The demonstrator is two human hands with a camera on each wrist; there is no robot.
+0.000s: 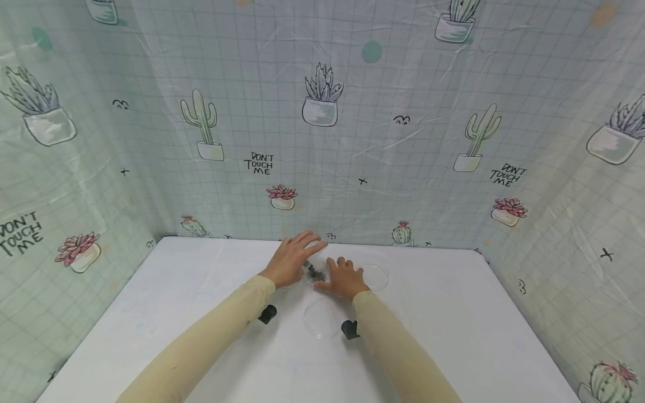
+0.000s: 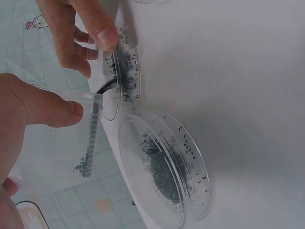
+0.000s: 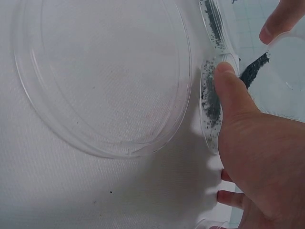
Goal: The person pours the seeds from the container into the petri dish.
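Fingers of my left hand point(image 1: 289, 264) pinch a tipped dish point(image 2: 94, 126), left in the left wrist view; my right hand point(image 1: 345, 280) grips the catching dish point(image 2: 138, 88), upper left. I should pour black bits point(image 2: 126, 69) slowly.

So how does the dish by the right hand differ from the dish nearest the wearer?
The right hand partly covers the first dish; the nearest dish has no hand on it. The first dish holds dark granules; the nearest dish shows no pile. Both look clear.
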